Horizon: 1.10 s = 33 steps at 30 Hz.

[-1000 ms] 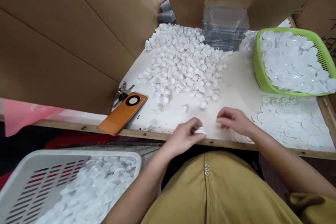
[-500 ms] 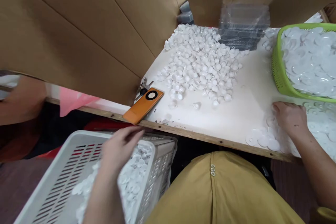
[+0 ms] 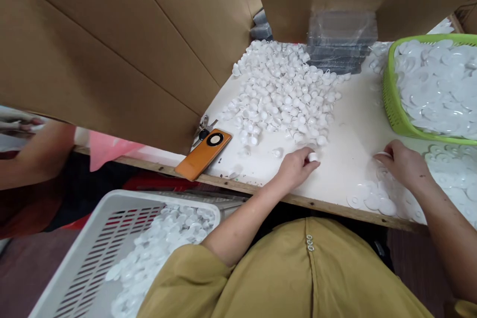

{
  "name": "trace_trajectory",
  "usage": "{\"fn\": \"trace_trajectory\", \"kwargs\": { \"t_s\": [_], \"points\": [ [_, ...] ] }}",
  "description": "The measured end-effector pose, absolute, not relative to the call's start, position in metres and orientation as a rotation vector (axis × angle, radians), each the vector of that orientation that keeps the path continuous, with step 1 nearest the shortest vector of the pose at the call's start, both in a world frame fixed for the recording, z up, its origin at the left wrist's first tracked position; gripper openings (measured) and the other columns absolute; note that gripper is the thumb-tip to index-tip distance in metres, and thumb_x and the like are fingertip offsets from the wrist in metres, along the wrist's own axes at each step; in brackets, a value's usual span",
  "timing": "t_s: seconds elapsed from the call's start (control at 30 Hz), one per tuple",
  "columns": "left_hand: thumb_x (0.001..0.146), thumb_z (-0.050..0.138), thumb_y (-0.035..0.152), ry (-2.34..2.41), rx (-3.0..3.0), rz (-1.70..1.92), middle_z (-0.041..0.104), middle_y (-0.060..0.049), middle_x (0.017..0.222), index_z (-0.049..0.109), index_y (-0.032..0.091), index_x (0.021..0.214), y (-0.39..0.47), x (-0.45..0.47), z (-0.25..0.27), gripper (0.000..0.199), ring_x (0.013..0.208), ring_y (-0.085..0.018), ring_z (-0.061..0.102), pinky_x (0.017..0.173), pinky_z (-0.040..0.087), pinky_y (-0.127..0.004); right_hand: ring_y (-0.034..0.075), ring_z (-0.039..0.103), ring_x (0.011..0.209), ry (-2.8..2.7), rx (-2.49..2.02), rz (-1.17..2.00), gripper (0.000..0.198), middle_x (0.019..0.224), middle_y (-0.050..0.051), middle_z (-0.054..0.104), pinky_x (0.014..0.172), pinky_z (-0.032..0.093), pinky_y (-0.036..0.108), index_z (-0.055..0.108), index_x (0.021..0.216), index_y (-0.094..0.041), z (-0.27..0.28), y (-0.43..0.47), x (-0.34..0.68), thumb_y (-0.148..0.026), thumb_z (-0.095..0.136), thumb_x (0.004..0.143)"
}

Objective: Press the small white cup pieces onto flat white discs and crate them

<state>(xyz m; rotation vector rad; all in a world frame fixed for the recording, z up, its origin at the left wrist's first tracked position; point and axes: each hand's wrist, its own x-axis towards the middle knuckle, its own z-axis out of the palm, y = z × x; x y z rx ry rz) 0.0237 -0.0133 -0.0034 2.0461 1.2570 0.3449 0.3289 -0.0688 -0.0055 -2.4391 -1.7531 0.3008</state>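
So the left hand [image 3: 296, 169] is sitting at the near edge of the big heap of small white caps [image 3: 285, 92], fingers curled around one small white cap [image 3: 312, 157] that it pinches between thumb and fingertips, right where the heap thins out. To the right of that heap, the right hand [image 3: 404, 165] rests palm down on the spread of flat white discs [image 3: 376, 199], fingertips closed on the edge of one disc [image 3: 382, 154]; pretty sure it's gripping it, though most of that disc is hidden under the fingers. The green basket [image 3: 391, 102] full of more discs sits just right of the heap, and the orange phone [image 3: 203, 154] lies left of it near the surface [image 3: 346, 124] edge. Below and left of the heap, off the surface, there's a white crate [image 3: 112, 218] with more white pieces. These parts look like thin moulded plastic, so I'd guess super light, stiff, a bit slick. Best pinch the cap by its sides and the disc by its rim, gently.
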Motion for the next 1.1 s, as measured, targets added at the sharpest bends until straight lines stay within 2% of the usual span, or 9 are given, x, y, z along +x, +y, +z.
{"fn": "trace_trajectory", "kwargs": {
  "t_s": [0.07, 0.17, 0.27, 0.4, 0.5, 0.67, 0.97, 1.1],
  "points": [
    [0.086, 0.059, 0.035, 1.175, 1.837, 0.343, 0.061, 0.004, 0.070, 0.053, 0.021, 0.110, -0.019, 0.024, 0.003, 0.029, 0.064, -0.012, 0.057, 0.066, 0.045, -0.023, 0.021, 0.060, 0.061, -1.597, -2.304, 0.516, 0.025, 0.066, 0.002, 0.061, 0.057, 0.041, 0.032, 0.055, 0.083, -0.022, -0.004, -0.065, 0.317, -0.046, 0.063, 0.078],
    [0.084, 0.061, 0.036, 1.149, 1.842, 0.178, 0.062, 0.005, 0.065, 0.058, 0.022, 0.106, -0.021, 0.025, 0.005, 0.026, 0.063, -0.013, 0.058, 0.064, 0.044, -0.023, 0.016, 0.059, 0.054, -1.386, -1.959, 0.910, 0.029, 0.064, -0.001, 0.061, 0.054, 0.045, 0.030, 0.057, 0.088, -0.022, -0.004, -0.060, 0.289, -0.047, 0.065, 0.075],
    [0.082, 0.064, 0.039, 1.275, 2.056, 0.039, 0.066, 0.000, 0.074, 0.065, 0.024, 0.101, -0.017, 0.022, 0.000, 0.024, 0.074, -0.018, 0.063, 0.068, 0.044, -0.026, 0.014, 0.058, 0.052, -1.245, -1.705, 1.212, 0.036, 0.064, 0.000, 0.061, 0.049, 0.047, 0.027, 0.059, 0.088, -0.019, -0.003, -0.056, 0.257, -0.048, 0.071, 0.069],
    [0.081, 0.067, 0.037, 1.224, 2.151, 0.136, 0.067, -0.003, 0.089, 0.064, 0.023, 0.113, -0.014, 0.011, -0.008, 0.035, 0.083, -0.018, 0.063, 0.074, 0.045, -0.026, 0.013, 0.058, 0.050, -1.152, -1.609, 1.466, 0.037, 0.057, 0.000, 0.061, 0.048, 0.048, 0.025, 0.060, 0.078, -0.017, -0.001, -0.052, 0.226, -0.048, 0.076, 0.064],
    [0.074, 0.075, 0.032, 1.080, 2.123, 0.225, 0.064, -0.001, 0.088, 0.061, 0.021, 0.116, -0.015, 0.004, -0.014, 0.046, 0.080, -0.015, 0.061, 0.073, 0.045, -0.024, 0.012, 0.059, 0.050, -1.085, -1.584, 1.572, 0.039, 0.056, 0.000, 0.061, 0.046, 0.048, 0.023, 0.060, 0.077, -0.017, -0.002, -0.048, 0.210, -0.046, 0.079, 0.061],
    [0.077, 0.071, 0.032, 1.038, 2.138, 0.284, 0.061, -0.002, 0.086, 0.067, 0.018, 0.095, -0.016, 0.001, -0.022, 0.023, 0.075, -0.013, 0.059, 0.067, 0.043, -0.022, 0.011, 0.058, 0.047, -1.166, -1.597, 1.695, 0.037, 0.054, 0.000, 0.061, 0.039, 0.041, 0.019, 0.059, 0.077, -0.016, -0.005, -0.041, 0.193, -0.045, 0.078, 0.063],
    [0.080, 0.065, 0.036, 0.938, 2.182, 0.271, 0.064, -0.004, 0.084, 0.064, 0.017, 0.090, -0.011, -0.002, -0.021, 0.021, 0.081, -0.017, 0.060, 0.068, 0.042, -0.024, 0.012, 0.058, 0.041, -1.291, -1.765, 1.713, 0.035, 0.050, -0.002, 0.060, 0.034, 0.038, 0.018, 0.051, 0.071, -0.019, -0.005, -0.034, 0.176, -0.042, 0.077, 0.067],
    [0.079, 0.065, 0.036, 0.976, 2.169, 0.262, 0.063, -0.004, 0.083, 0.063, 0.016, 0.085, -0.011, -0.001, -0.021, 0.020, 0.076, -0.016, 0.060, 0.063, 0.041, -0.023, 0.013, 0.061, 0.044, -1.252, -1.746, 1.809, 0.037, 0.053, 0.000, 0.062, 0.036, 0.040, 0.018, 0.050, 0.074, -0.019, -0.004, -0.031, 0.179, -0.044, 0.076, 0.069]
  ]
}}
